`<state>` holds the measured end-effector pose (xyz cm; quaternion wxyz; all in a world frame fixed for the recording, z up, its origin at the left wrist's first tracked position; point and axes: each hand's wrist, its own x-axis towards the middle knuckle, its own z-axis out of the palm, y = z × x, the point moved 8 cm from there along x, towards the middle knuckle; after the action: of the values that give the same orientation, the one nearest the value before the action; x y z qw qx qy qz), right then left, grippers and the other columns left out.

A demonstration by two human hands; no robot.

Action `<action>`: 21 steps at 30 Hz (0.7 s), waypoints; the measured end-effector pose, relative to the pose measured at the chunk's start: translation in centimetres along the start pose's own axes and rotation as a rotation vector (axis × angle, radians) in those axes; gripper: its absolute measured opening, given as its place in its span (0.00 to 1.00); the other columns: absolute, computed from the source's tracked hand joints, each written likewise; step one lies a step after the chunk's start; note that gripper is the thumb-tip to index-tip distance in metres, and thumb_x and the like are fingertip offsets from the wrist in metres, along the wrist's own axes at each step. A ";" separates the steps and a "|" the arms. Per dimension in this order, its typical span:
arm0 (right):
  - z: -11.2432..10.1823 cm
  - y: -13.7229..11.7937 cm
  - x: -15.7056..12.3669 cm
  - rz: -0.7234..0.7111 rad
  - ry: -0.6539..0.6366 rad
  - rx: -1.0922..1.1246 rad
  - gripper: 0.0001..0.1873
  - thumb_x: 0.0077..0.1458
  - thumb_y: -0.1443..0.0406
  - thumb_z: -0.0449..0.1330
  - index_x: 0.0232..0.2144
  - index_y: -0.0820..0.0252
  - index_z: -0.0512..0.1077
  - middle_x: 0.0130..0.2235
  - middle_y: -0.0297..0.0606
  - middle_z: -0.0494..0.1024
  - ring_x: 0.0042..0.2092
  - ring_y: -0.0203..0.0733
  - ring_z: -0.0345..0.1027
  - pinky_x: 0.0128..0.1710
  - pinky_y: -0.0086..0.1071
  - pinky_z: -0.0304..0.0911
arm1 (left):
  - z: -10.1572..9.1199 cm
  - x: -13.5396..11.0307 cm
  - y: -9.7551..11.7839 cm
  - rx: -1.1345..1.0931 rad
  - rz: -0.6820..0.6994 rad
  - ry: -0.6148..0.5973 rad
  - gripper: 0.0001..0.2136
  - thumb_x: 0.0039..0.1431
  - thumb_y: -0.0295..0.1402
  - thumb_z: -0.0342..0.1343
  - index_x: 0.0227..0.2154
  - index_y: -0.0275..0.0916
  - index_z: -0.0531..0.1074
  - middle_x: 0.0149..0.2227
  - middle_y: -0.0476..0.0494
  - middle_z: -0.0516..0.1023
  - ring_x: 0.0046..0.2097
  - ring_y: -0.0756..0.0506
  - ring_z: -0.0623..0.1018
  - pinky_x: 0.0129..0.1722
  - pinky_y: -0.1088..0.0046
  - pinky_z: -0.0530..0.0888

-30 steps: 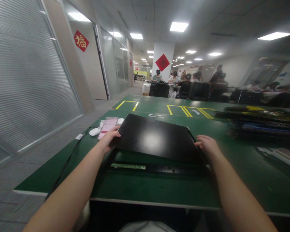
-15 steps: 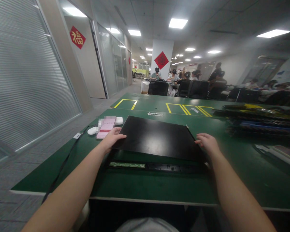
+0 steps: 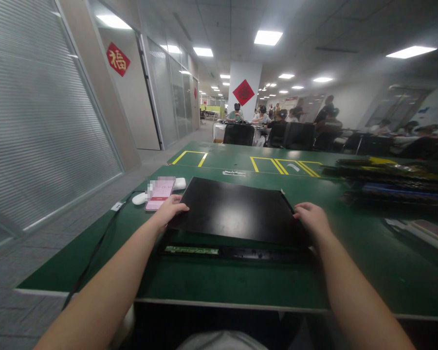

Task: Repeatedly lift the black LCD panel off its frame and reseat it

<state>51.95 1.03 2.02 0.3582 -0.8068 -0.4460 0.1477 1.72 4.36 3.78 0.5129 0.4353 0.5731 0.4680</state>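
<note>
A thin black LCD screen panel (image 3: 237, 209) with a dull light reflection lies in front of me, over the green table. Its left edge is between the thumb and fingers of my left hand (image 3: 171, 210). At the opposite edge, the bent fingers of my right hand (image 3: 310, 215) pinch the panel's side; part of that grip is hidden. Just below the panel's near edge runs a narrow black strip, with a green circuit board (image 3: 191, 250) showing at its left part.
A pink-screened phone (image 3: 161, 194) and a white mouse-like object (image 3: 139, 198) sit left of the panel, near a black cable (image 3: 102, 243). Stacked dark strips (image 3: 379, 180) lie to the right. Yellow tape (image 3: 266, 158) marks the far part of the table (image 3: 233, 284). People sit farther back.
My right hand's fingers have drawn closer together against the panel's right edge. The panel and my left hand have barely moved.
</note>
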 end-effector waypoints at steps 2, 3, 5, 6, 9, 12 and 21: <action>-0.2 -0.1 0.0 0.001 0.005 -0.019 0.16 0.45 0.60 0.57 0.37 0.57 0.78 0.29 0.39 0.82 0.34 0.45 0.73 0.30 0.33 0.59 | 0.0 -0.1 0.0 0.009 -0.002 0.006 0.19 0.36 0.23 0.62 0.35 0.40 0.67 0.26 0.52 0.79 0.26 0.46 0.79 0.21 0.75 0.74; -0.2 0.0 0.0 0.002 0.008 -0.018 0.16 0.45 0.60 0.57 0.37 0.57 0.78 0.29 0.39 0.82 0.34 0.45 0.73 0.30 0.32 0.59 | -0.1 -0.1 0.0 0.011 -0.003 0.007 0.19 0.36 0.23 0.62 0.35 0.40 0.67 0.26 0.52 0.78 0.25 0.47 0.79 0.21 0.75 0.74; -0.2 0.1 0.1 0.005 0.013 0.003 0.16 0.45 0.60 0.57 0.37 0.57 0.78 0.29 0.39 0.82 0.34 0.45 0.73 0.29 0.32 0.59 | -0.1 0.0 -0.1 0.007 -0.006 0.006 0.18 0.37 0.25 0.61 0.35 0.40 0.68 0.25 0.52 0.78 0.24 0.47 0.78 0.21 0.74 0.73; -0.2 0.3 0.2 0.012 0.012 0.018 0.16 0.45 0.59 0.57 0.37 0.57 0.77 0.28 0.39 0.82 0.33 0.45 0.73 0.29 0.32 0.59 | -0.1 0.0 -0.2 0.001 -0.006 -0.001 0.17 0.38 0.26 0.61 0.35 0.40 0.68 0.24 0.52 0.78 0.24 0.46 0.78 0.21 0.74 0.73; 0.0 0.7 0.3 0.034 0.000 0.069 0.16 0.46 0.59 0.58 0.36 0.57 0.77 0.27 0.39 0.81 0.29 0.43 0.71 0.27 0.31 0.60 | -0.2 0.4 -0.4 -0.017 -0.006 -0.026 0.16 0.38 0.29 0.62 0.33 0.40 0.69 0.22 0.51 0.77 0.24 0.46 0.78 0.22 0.73 0.73; 0.1 0.7 0.2 0.040 -0.010 0.110 0.14 0.46 0.59 0.58 0.36 0.58 0.76 0.26 0.39 0.81 0.27 0.41 0.70 0.26 0.31 0.60 | -0.4 0.7 -0.4 -0.017 -0.005 -0.022 0.16 0.35 0.29 0.63 0.32 0.39 0.69 0.22 0.51 0.77 0.24 0.45 0.78 0.23 0.72 0.73; -0.3 0.8 0.2 0.048 0.007 0.038 0.14 0.47 0.58 0.57 0.36 0.56 0.76 0.27 0.38 0.81 0.29 0.42 0.71 0.26 0.31 0.58 | -0.3 0.3 0.0 0.005 0.032 -0.002 0.18 0.35 0.27 0.64 0.33 0.40 0.68 0.25 0.51 0.78 0.27 0.44 0.80 0.24 0.72 0.74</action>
<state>52.76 0.82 1.65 0.3712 -0.8110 -0.4222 0.1619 1.42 4.63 3.76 0.5047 0.4461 0.5666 0.4745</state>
